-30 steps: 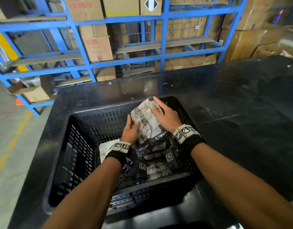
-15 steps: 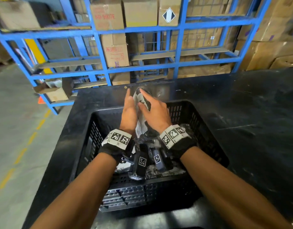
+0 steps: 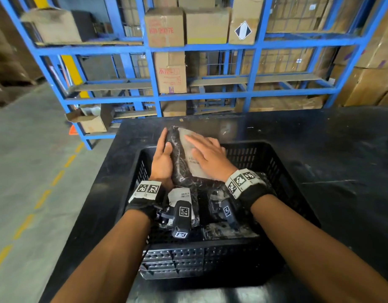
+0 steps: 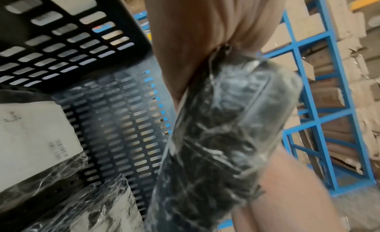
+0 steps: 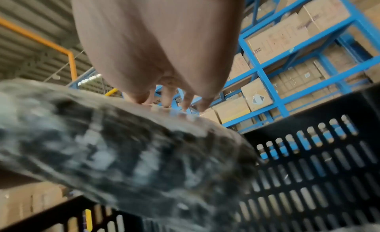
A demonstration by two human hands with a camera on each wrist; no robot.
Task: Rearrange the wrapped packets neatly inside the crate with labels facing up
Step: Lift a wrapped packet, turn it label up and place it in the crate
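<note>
I've got the wrapped packet point(image 3: 184, 158) between my hands, long axis running away from me above the crate point(image 3: 265, 154), left hand point(image 3: 162, 162) gripping its edge, right hand point(image 3: 208, 158) flat on the label.

Blue rack point(image 3: 154, 68) of cardboard boxes point(image 3: 164, 27)

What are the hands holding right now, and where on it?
One wrapped packet: left hand grips its left edge, right hand lies flat on its label face.

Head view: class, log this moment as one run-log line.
left hand: grips wrapped packet | right hand: flat on label | packet: raised over black crate
</note>
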